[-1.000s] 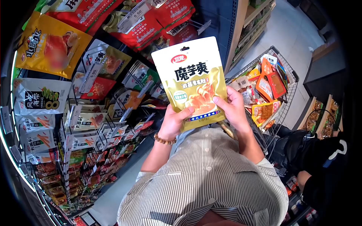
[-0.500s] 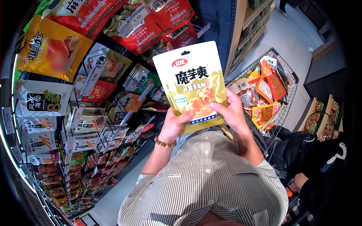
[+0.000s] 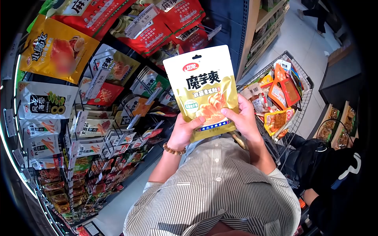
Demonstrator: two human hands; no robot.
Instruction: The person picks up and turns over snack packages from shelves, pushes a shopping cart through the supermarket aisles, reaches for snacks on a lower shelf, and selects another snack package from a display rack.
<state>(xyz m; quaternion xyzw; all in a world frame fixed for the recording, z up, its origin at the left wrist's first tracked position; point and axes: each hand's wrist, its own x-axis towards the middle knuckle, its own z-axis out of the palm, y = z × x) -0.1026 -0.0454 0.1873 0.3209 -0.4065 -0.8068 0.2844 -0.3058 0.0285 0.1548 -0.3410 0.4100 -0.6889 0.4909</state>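
Both my hands hold up a white and gold snack pouch (image 3: 202,88) in front of my chest, its printed front facing me. My left hand (image 3: 185,131) grips the lower left side, thumb on the front and a bead bracelet at the wrist. At the lower right side, my right hand (image 3: 245,120) pinches the pouch the same way, thumb on the printed picture. The other fingers of both hands are hidden behind the pouch. The pouch is upright, tilted slightly to the left, with a hang hole in its top edge.
On the left, a rack carries hanging snack packets, including a yellow pouch (image 3: 59,49), a white pouch (image 3: 47,100) and red pouches (image 3: 147,33). To my right stands a wire shopping cart (image 3: 311,88) with several packaged snacks. A person in dark clothes (image 3: 327,177) is at the lower right.
The pouch and both hands sit slightly lower and further right in view, the grip unchanged. At the top right, more of a passer-by's legs shows.
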